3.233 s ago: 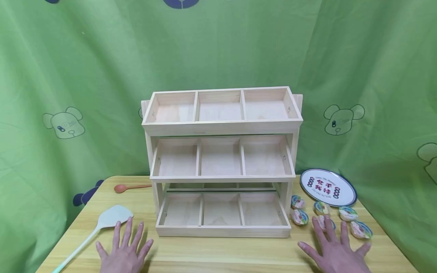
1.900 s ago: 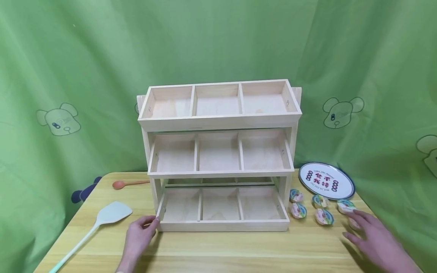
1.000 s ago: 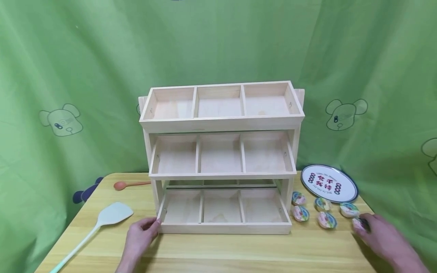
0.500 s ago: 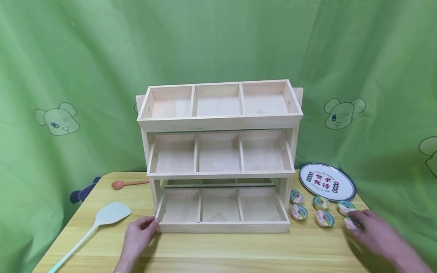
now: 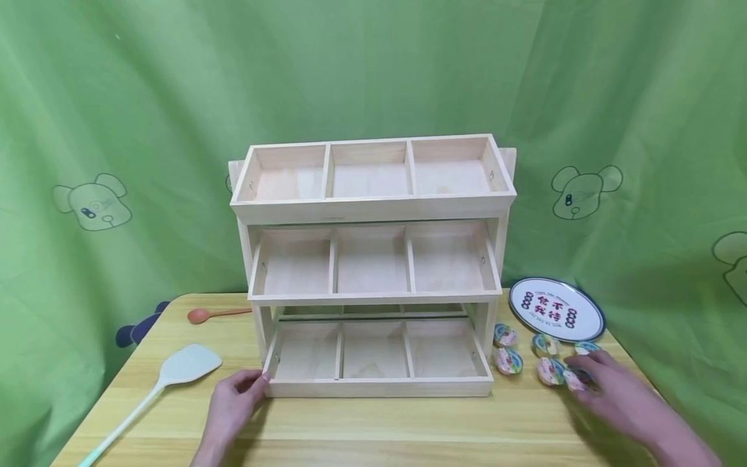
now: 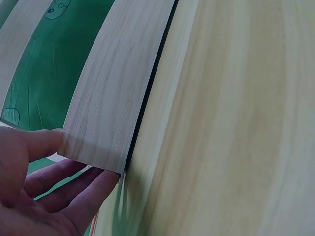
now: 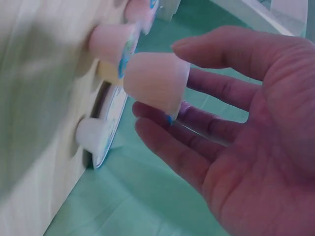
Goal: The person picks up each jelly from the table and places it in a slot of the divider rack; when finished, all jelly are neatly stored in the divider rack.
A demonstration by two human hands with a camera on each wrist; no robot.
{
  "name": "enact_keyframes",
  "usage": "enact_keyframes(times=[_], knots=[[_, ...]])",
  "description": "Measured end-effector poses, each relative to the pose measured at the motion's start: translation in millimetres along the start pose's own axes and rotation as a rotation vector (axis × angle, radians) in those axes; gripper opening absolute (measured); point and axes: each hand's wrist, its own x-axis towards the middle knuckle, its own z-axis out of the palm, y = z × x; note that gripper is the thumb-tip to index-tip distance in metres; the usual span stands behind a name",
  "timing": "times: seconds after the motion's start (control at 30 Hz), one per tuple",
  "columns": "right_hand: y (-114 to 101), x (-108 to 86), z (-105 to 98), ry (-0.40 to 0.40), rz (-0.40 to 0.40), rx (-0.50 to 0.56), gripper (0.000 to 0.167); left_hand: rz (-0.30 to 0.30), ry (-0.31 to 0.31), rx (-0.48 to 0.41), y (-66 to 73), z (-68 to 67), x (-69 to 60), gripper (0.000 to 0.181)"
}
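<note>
A three-tier wooden storage rack [image 5: 373, 209], each tier split into three compartments, stands mid-table in the head view. My left hand [image 5: 233, 397] grips the left front corner of its bottom tray [image 5: 379, 389]; in the left wrist view the thumb lies at the board's upper edge, the fingers at its end. On the right, my right hand [image 5: 618, 392] pinches a small pink jelly cup [image 7: 156, 81] between thumb and fingers, seen side-on in the right wrist view. Close by are several other jelly cups [image 5: 508, 361] with printed lids. One white cup [image 7: 93, 133] is partly hidden by the hand in the head view.
A white oval plate [image 5: 557, 309] with a blue rim and red characters lies behind the cups. At left lie a pale spatula [image 5: 188, 364] and an orange-red spoon [image 5: 200, 316]. A green curtain [image 5: 373, 71] hangs behind the wooden table [image 5: 373, 431].
My left hand went from flat on the table to the tray's corner. My right hand reached the front right jelly cup, took hold of it and moved left with it.
</note>
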Motion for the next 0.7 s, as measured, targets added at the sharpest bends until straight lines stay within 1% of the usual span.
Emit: enact_keyframes(times=[0.17,0.3,0.47,0.7], knots=[[-11.6,-0.4,0.7,-0.016,-0.016,0.004,0.045,0.0,-0.006,-0.014,-0.4,0.3,-0.3,0.034],[-20.6,2.5,0.0,-0.023,-0.02,0.019,0.046,0.016,-0.011,-0.03,-0.6,0.8,1.0,0.034],[-34.7,7.4,-1.1,-0.033,-0.011,0.037,0.046,-0.002,-0.007,-0.019,-0.1,2.0,1.2,0.029],[-55.1,11.4,-2.6,-0.053,-0.053,0.043,0.041,0.015,-0.02,-0.03,-0.6,0.1,0.6,0.031]])
